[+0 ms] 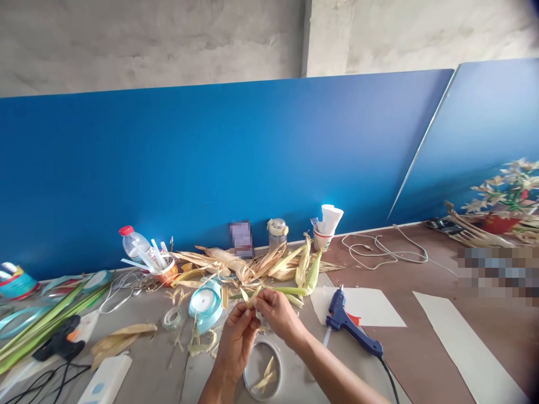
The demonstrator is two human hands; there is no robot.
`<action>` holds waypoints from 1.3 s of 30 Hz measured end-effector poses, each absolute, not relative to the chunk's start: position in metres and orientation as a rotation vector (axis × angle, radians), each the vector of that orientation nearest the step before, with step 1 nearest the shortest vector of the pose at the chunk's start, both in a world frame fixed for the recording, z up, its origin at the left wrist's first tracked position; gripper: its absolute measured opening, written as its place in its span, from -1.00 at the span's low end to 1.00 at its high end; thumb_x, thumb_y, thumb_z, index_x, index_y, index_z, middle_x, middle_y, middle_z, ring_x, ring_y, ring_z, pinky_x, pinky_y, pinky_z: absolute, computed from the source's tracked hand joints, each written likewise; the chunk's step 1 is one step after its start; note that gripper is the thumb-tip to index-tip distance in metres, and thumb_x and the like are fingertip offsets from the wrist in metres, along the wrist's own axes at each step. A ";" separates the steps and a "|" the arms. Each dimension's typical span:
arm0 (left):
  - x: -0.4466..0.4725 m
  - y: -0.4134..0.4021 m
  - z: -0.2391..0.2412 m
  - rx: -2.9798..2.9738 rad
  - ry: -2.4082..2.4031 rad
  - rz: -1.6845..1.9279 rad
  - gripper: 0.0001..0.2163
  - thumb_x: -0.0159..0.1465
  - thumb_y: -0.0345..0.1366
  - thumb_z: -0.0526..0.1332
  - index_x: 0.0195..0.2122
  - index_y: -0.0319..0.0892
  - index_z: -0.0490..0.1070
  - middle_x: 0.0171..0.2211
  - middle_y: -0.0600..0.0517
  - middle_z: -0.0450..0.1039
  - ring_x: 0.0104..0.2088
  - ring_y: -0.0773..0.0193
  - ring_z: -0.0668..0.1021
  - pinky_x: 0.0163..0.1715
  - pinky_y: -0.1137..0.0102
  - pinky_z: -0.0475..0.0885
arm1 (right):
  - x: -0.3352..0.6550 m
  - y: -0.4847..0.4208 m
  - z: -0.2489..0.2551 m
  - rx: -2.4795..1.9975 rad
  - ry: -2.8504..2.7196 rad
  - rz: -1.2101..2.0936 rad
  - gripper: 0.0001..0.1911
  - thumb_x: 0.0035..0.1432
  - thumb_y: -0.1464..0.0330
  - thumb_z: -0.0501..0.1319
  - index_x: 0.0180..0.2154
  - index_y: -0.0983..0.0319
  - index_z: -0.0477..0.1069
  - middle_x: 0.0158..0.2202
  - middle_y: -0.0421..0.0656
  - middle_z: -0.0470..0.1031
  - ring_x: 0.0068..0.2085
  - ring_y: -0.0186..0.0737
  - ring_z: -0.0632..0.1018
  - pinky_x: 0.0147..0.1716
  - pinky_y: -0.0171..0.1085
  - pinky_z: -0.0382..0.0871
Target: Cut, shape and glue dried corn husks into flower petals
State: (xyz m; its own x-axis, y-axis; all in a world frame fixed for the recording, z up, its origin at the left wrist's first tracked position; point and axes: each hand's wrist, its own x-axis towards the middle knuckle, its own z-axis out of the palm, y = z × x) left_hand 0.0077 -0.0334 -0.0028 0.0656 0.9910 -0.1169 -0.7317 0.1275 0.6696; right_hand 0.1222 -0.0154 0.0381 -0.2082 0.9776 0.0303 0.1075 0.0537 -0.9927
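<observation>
My left hand [236, 335] and my right hand [274, 312] meet above the table, both pinching a small pale strip of corn husk [248, 295] between their fingertips. Below the hands sits a round metal dish [257, 371] holding a few cut husk bits. A roll of light blue ribbon [205, 303] lies just left of the hands. A pile of dried corn husks [252, 264] spreads along the table behind them. A blue glue gun [347, 322] rests on its stand to the right, its cord trailing toward the table's front edge.
A blue partition [210, 163] backs the table. Along it stand a plastic bottle [133, 242], a cup of sticks [165, 269], a jar [277, 232] and a paper cup [324, 235]. Green leaves [42, 325] and a black glue gun [59, 343] lie left; white cable [379, 249], paper sheets [467, 348], a husk flower arrangement [505, 202] right.
</observation>
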 end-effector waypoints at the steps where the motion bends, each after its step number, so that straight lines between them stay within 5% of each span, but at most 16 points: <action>1: 0.008 -0.033 -0.003 0.513 0.643 1.385 -0.86 -0.07 -0.41 0.38 -0.48 -0.26 0.47 -0.57 0.08 0.40 -0.56 0.47 0.36 -0.51 0.55 0.31 | 0.122 -0.015 0.037 -1.156 -1.477 1.265 -0.80 0.01 0.36 0.06 -0.60 0.27 0.23 -0.65 -0.29 0.24 -0.58 -0.42 0.26 -0.59 -0.45 0.12; 13: 0.007 -0.034 -0.006 0.636 0.721 1.347 -0.88 -0.04 -0.37 0.36 -0.47 -0.24 0.47 -0.54 0.09 0.38 -0.54 0.44 0.35 -0.50 0.52 0.27 | 0.128 -0.012 0.041 -1.224 -1.592 1.114 -0.81 -0.09 0.42 0.03 -0.67 0.23 0.07 -0.67 -0.33 0.08 -0.58 -0.44 0.16 -0.61 -0.44 0.02; 39: 0.007 -0.036 0.002 0.549 0.660 1.329 -0.86 -0.08 -0.44 0.38 -0.45 -0.27 0.49 -0.55 0.08 0.36 -0.56 0.48 0.34 -0.55 0.55 0.32 | 0.128 -0.014 0.044 -1.242 -1.606 1.057 -0.82 -0.08 0.40 0.03 -0.67 0.25 0.16 -0.64 -0.30 0.15 -0.55 -0.41 0.19 -0.58 -0.43 0.05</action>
